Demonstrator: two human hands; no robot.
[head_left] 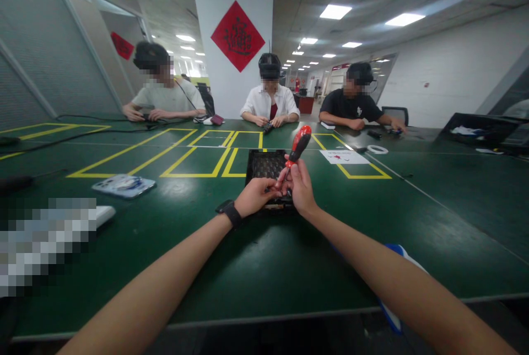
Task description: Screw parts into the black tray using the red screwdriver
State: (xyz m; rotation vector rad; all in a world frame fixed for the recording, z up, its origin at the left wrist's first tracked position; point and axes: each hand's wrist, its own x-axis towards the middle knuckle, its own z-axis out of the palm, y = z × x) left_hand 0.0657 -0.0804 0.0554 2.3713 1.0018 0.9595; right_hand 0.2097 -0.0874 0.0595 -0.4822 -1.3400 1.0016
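A screwdriver [301,144] with a red and black handle stands tilted, handle up, in my right hand [303,192]. The fingers of that hand are closed around its lower part. My left hand [257,196], with a black watch on the wrist, meets the right one near the screwdriver's lower end. Its fingers are pinched together, and what they hold, if anything, is too small to make out. Both hands are over a black tray [258,163] with a patterned inside, lying on the green table [256,272]. The screwdriver's tip is hidden by my fingers.
To the left lies a phone in a patterned case [124,185], with a blurred-out pale object nearer me. Right of the tray are a sheet of paper [346,157] and a white ring [377,149]. A blue and white item [390,311] hangs at the front edge. Three people sit opposite.
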